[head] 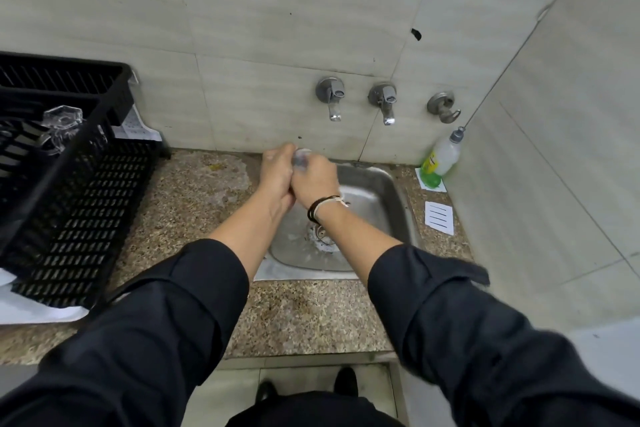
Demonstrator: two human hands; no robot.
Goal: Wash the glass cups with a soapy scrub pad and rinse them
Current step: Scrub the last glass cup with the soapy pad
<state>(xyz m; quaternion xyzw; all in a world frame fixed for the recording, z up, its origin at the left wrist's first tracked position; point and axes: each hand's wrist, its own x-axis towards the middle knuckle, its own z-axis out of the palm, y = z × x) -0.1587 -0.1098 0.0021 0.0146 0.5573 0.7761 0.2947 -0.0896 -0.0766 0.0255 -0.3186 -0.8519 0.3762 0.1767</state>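
- Two hands meet over the far left rim of the sink [391,191], near the frame's centre: the left hand [275,177] and the right hand [313,184] both curl around one glass cup [302,158], which shows only as a blurred clear shape between the fingers.
- No scrub pad can be made out in either grip.
- One bracelet [320,206] circles the right wrist.
- One steel sink sits in the speckled stone worktop [194,204], with one drain strainer [320,236] at its bottom.
- Two taps [331,97] stand on the tiled wall above the sink, and one metal hook [445,107] is fixed to their right.
- One bottle of green dish soap [441,158] leans in the corner at the right, beside the sink.
- One black plastic crate [65,184] fills the left of the frame, holding at least one more clear glass piece [62,121].
- Two dark shoes [343,381] show at the bottom centre.
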